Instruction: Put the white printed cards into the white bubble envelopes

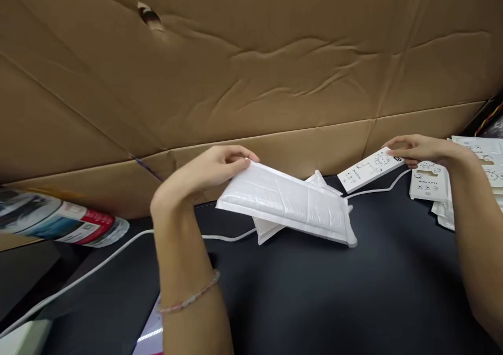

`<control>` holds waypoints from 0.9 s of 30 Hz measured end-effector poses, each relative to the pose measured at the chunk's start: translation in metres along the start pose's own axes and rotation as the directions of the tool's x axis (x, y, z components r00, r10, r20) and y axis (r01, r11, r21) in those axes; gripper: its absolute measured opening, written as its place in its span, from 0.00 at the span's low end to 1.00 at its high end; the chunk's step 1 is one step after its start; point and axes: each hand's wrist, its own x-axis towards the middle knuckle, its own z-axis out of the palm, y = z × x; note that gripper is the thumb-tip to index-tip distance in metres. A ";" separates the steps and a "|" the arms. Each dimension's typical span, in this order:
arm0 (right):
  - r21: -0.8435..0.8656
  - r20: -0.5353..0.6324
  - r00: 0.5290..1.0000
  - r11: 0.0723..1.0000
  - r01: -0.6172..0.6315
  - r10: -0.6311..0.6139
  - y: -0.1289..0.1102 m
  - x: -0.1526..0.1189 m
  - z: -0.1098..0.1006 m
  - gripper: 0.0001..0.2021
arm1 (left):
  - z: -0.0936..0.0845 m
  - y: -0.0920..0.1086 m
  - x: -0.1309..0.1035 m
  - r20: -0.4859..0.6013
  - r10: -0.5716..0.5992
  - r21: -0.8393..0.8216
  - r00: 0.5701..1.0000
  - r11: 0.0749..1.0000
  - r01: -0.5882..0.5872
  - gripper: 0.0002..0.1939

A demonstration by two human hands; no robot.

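My left hand [220, 166] pinches a white padded mailer [291, 200] by its upper left corner, and the mailer hangs tilted over the black table. Beneath it another white mailer [267, 230] shows only in part. On the right, my right hand [416, 148] grips one end of a slim white box [367, 169] printed with black cartoon line drawings. The box slants down to the left, close to the cardboard at the back. Just below my right wrist lies a similar white printed box [428, 182] with a hang tab.
Several more white printed packs [485, 158] are piled at the far right. A white cable [126, 245] crosses the black tabletop [334, 292]. A plastic bottle [74, 221] lies at the left. Behind everything stands a tall brown cardboard wall [267, 67]. A purple item [151, 329] shows by my left forearm.
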 end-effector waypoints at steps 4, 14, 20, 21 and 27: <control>-0.118 0.025 0.994 0.988 -0.100 0.103 0.009 0.022 0.010 0.23 | 0.022 0.007 0.016 0.258 -0.021 0.240 0.966 0.970 -0.043 0.13; -0.512 0.114 0.938 0.790 0.337 -0.326 -0.040 0.025 0.097 0.21 | 0.072 0.025 0.030 0.344 -0.139 0.540 0.929 0.838 -0.074 0.29; -0.520 0.190 0.910 0.748 0.412 -0.369 -0.047 0.029 0.144 0.12 | 0.102 0.030 0.034 0.453 -0.170 0.566 0.875 0.814 -0.135 0.46; -0.500 0.192 0.901 0.752 0.430 -0.388 -0.047 0.028 0.140 0.13 | 0.104 0.031 0.034 0.451 -0.179 0.568 0.875 0.813 -0.126 0.48; -0.167 0.075 0.794 0.778 0.606 -0.603 -0.061 0.009 0.100 0.13 | 0.097 0.027 0.033 0.481 -0.121 0.473 0.868 0.870 -0.140 0.55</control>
